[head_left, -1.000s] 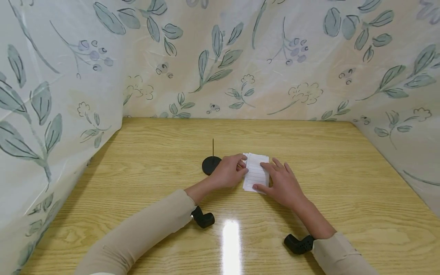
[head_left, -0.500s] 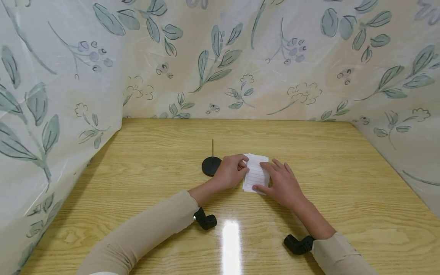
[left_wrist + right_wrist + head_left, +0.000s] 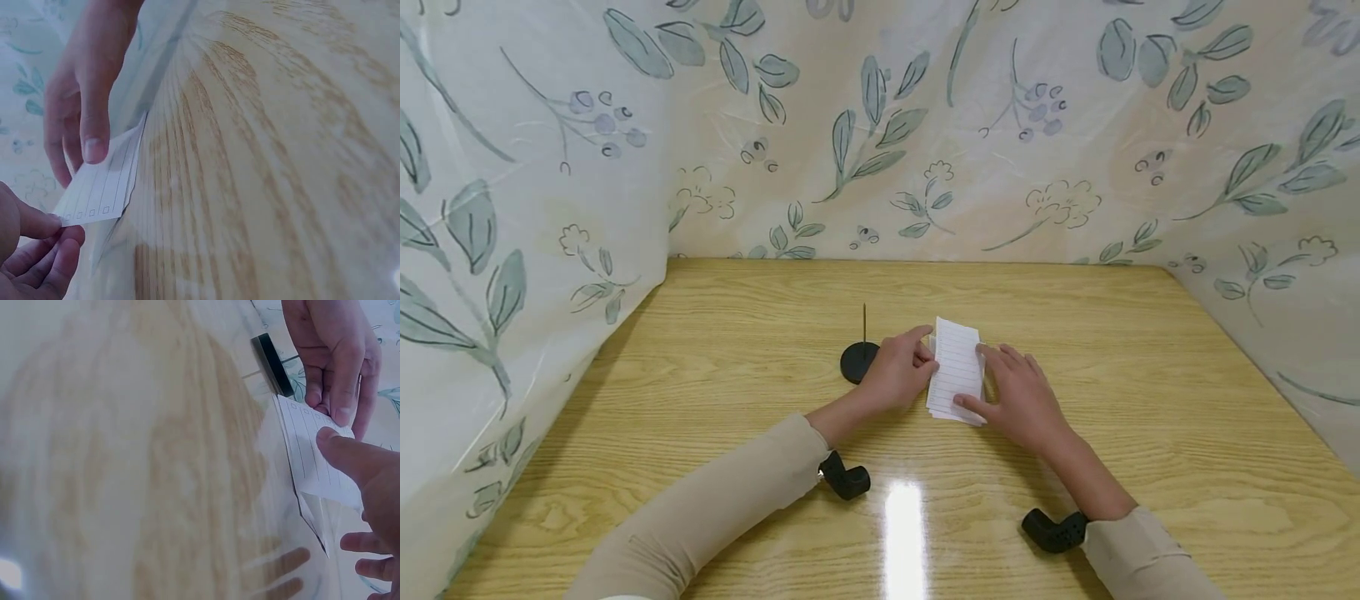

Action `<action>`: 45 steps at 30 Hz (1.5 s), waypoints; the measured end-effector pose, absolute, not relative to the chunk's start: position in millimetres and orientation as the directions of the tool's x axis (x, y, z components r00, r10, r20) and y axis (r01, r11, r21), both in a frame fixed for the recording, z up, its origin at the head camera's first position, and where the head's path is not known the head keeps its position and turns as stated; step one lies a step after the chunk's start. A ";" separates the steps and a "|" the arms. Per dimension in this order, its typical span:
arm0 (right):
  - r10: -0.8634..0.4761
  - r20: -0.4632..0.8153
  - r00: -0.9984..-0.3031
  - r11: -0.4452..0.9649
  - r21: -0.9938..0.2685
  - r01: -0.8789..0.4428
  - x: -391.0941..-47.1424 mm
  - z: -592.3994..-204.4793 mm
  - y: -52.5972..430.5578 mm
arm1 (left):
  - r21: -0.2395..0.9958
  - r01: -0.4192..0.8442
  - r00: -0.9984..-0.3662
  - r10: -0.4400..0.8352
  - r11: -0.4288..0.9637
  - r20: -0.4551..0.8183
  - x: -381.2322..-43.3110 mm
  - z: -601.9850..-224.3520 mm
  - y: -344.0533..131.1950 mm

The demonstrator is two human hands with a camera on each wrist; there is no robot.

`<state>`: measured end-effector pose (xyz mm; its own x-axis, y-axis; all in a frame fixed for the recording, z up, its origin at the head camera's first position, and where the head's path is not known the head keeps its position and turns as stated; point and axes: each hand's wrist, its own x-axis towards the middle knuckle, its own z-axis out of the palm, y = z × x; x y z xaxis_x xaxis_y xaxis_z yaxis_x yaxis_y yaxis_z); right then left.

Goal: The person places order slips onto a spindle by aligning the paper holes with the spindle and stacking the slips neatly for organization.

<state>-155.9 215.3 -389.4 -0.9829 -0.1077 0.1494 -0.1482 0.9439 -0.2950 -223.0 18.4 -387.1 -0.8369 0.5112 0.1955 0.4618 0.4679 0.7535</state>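
A white lined paper slip (image 3: pixel 957 362) lies over further slips whose edges show beneath it. With thumb and index finger my left hand (image 3: pixel 897 371) pinches its left edge; a row of small boxes (image 3: pixel 92 213) runs near that edge. From the other side, my right hand (image 3: pixel 1021 398) touches the slip, its thumb (image 3: pixel 337 450) laid on the face and other fingers spread past the right edge. Just left of my left hand stands a paper spike with a round black base (image 3: pixel 857 362) and a thin upright rod (image 3: pixel 864 325), the base partly covered by that hand.
Everything rests on a wood-grain table (image 3: pixel 737 333). Leaf-patterned sheeting (image 3: pixel 880 125) rises along the back and both sides. Black wrist devices (image 3: pixel 846 479) sit at both sleeve cuffs, and a bright glare streak (image 3: pixel 904 533) marks the near tabletop.
The top slip has shifted away from me and tilted relative to the slips beneath. My right fingers have moved slightly with it, while my left hand stays almost in place.
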 end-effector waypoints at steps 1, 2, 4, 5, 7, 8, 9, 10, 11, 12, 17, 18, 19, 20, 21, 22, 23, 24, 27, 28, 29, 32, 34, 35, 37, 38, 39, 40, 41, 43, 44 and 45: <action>-0.100 0.144 -0.985 0.943 -0.303 -0.140 -156.2 -388.8 215.1 | 0.753 0.461 -0.838 0.510 0.469 0.195 -223.1 -387.1 17.9; -0.091 0.141 -0.986 0.941 -0.312 -0.131 -156.4 -388.0 215.0 | 0.754 0.459 -0.839 0.508 0.470 0.194 -223.2 -387.2 17.4; -0.071 0.134 -0.988 0.938 -0.329 -0.112 -157.0 -386.9 214.9 | 0.756 0.458 -0.840 0.507 0.468 0.195 -223.2 -387.1 16.3; -0.061 0.134 -0.989 0.936 -0.336 -0.103 -157.2 -386.4 214.9 | 0.758 0.458 -0.839 0.507 0.465 0.196 -223.1 -387.0 15.8; -0.041 0.138 -0.990 0.931 -0.354 -0.088 -157.4 -385.6 214.8 | 0.760 0.460 -0.837 0.510 0.458 0.199 -222.7 -387.0 14.7; -0.032 0.141 -0.990 0.928 -0.364 -0.082 -157.3 -385.3 214.8 | 0.762 0.461 -0.836 0.511 0.454 0.201 -222.5 -386.9 14.1; -0.025 0.142 -0.990 0.923 -0.377 -0.077 -157.5 -385.3 214.7 | 0.764 0.462 -0.834 0.513 0.449 0.203 -222.4 -386.8 13.5; -0.019 0.145 -0.989 0.917 -0.391 -0.075 -157.6 -385.2 214.5 | 0.765 0.465 -0.832 0.515 0.447 0.205 -222.1 -386.6 12.7; -0.013 0.147 -0.989 0.912 -0.405 -0.073 -157.7 -385.1 214.3 | 0.765 0.467 -0.831 0.516 0.444 0.208 -222.0 -386.4 12.1; -0.009 0.149 -0.989 0.906 -0.418 -0.071 -157.9 -385.0 214.1 | 0.764 0.469 -0.830 0.517 0.443 0.210 -221.9 -386.1 11.4; 0.002 0.142 -0.990 0.883 -0.465 -0.064 -160.5 -385.0 211.3 | 0.764 0.475 -0.828 0.517 0.438 0.219 -222.0 -383.3 7.6; 0.004 0.137 -0.991 0.877 -0.477 -0.063 -161.3 -385.0 210.6 | 0.765 0.474 -0.828 0.516 0.435 0.219 -222.1 -382.7 6.9; 0.004 0.130 -0.991 0.870 -0.490 -0.061 -162.0 -384.7 209.7 | 0.766 0.474 -0.828 0.515 0.434 0.221 -222.1 -382.0 6.3; 0.003 0.122 -0.992 0.862 -0.503 -0.059 -162.8 -384.3 208.9 | 0.768 0.472 -0.829 0.513 0.433 0.221 -222.2 -381.6 5.8; 0.001 0.116 -0.993 0.854 -0.516 -0.059 -163.3 -383.8 208.2 | 0.768 0.474 -0.829 0.513 0.431 0.224 -222.4 -381.4 5.4; 0.000 0.108 -0.994 0.848 -0.527 -0.058 -163.9 -383.2 207.4 | 0.770 0.474 -0.829 0.513 0.428 0.225 -222.3 -381.2 4.9; 0.000 0.098 -0.995 0.840 -0.541 -0.053 -164.3 -382.6 206.7 | 0.771 0.474 -0.828 0.512 0.425 0.226 -222.3 -381.3 4.6; 0.002 0.086 -0.996 0.831 -0.555 -0.046 -164.7 -381.8 206.0 | 0.772 0.475 -0.828 0.512 0.423 0.229 -221.9 -381.4 4.0; 0.021 0.042 -0.999 0.793 -0.609 -0.009 -165.5 -379.8 204.3 | 0.773 0.477 -0.827 0.510 0.417 0.235 -221.0 -381.9 2.7; 0.033 0.028 -0.999 0.774 -0.633 0.008 -165.9 -379.0 204.0 | 0.775 0.476 -0.828 0.508 0.417 0.235 -220.4 -381.8 2.3; 0.047 0.011 -0.999 0.749 -0.662 0.027 -166.5 -378.2 203.7 | 0.774 0.476 -0.829 0.507 0.419 0.236 -220.0 -381.8 1.9; 0.088 -0.016 -0.996 0.674 -0.736 0.071 -167.4 -374.3 203.4 | 0.773 0.475 -0.831 0.503 0.421 0.236 -218.4 -380.9 1.6; 0.118 -0.024 -0.993 0.626 -0.774 0.093 -167.7 -371.1 203.3 | 0.774 0.471 -0.833 0.502 0.422 0.234 -217.3 -380.0 1.4; 0.133 -0.030 -0.991 0.600 -0.793 0.104 -167.7 -369.7 203.3 | 0.774 0.470 -0.833 0.502 0.423 0.232 -216.7 -379.6 1.4; 0.159 -0.033 -0.987 0.550 -0.827 0.117 -167.4 -366.8 203.2 | 0.777 0.467 -0.835 0.500 0.422 0.230 -215.8 -378.6 1.4; 0.170 -0.036 -0.985 0.522 -0.844 0.121 -167.5 -365.7 203.3 | 0.779 0.464 -0.836 0.498 0.421 0.229 -215.3 -378.1 1.4; 0.181 -0.040 -0.983 0.495 -0.860 0.126 -167.5 -364.6 203.4 | 0.780 0.464 -0.837 0.498 0.420 0.229 -214.9 -377.9 1.5; 0.190 -0.045 -0.981 0.470 -0.873 0.131 -167.7 -363.8 203.5 | 0.780 0.465 -0.836 0.498 0.419 0.230 -214.5 -377.5 1.5; 0.196 -0.048 -0.979 0.449 -0.884 0.133 -167.9 -363.0 203.6 | 0.781 0.464 -0.836 0.498 0.418 0.230 -214.1 -377.2 1.5; 0.209 -0.051 -0.977 0.424 -0.895 0.138 -168.4 -362.2 203.8 | 0.784 0.465 -0.834 0.500 0.411 0.232 -213.3 -376.7 1.6; 0.213 -0.049 -0.976 0.419 -0.897 0.137 -168.7 -361.9 203.9 | 0.786 0.465 -0.833 0.502 0.407 0.233 -213.1 -376.5 1.6; 0.217 -0.047 -0.975 0.417 -0.899 0.136 -168.9 -361.6 203.8 | 0.788 0.467 -0.831 0.504 0.402 0.235 -212.7 -376.4 1.5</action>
<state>-168.9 203.8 -361.6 -0.9751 0.2166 -0.0467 0.1356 0.4167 -0.8989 -212.7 1.5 -376.4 -0.8310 0.5044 0.2347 0.4667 0.4023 0.7876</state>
